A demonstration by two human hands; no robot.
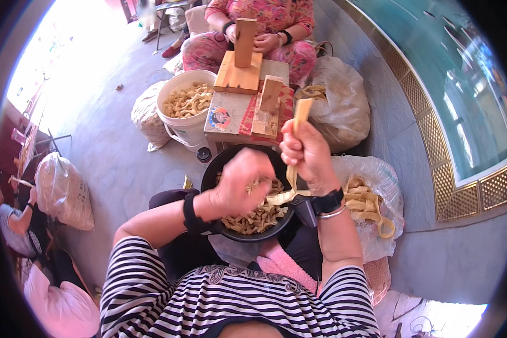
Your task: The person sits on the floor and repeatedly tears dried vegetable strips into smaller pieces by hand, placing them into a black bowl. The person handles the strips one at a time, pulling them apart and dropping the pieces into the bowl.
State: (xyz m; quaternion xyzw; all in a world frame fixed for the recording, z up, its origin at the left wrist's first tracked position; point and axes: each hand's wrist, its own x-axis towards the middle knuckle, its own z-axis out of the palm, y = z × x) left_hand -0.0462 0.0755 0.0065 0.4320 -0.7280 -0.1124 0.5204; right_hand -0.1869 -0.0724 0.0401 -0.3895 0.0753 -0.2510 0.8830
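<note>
My right hand (306, 152) is closed around a pale yellow flat strip (303, 112), whose upper end sticks up above the fist. Below the fist the strip hangs down and bends across near my wrist. Over a black round basin (206, 177), my left hand (247, 181) is blurred; whether it holds anything I cannot tell. Short folded pieces of the same pale material (253, 222) fill much of the basin, which sits in front of my lap. Longer loose strips (359, 200) lie in an open plastic bag (391, 186) beside my right forearm.
Beyond the basin, a low table (228, 112) carries two wooden stands (238, 78) (265, 112). Left of it are a white bucket (186, 126) of folded pieces, a sack (148, 114) and a black-lidded container (203, 155). Another person (262, 42) sits opposite; a full bag (342, 101) is at right.
</note>
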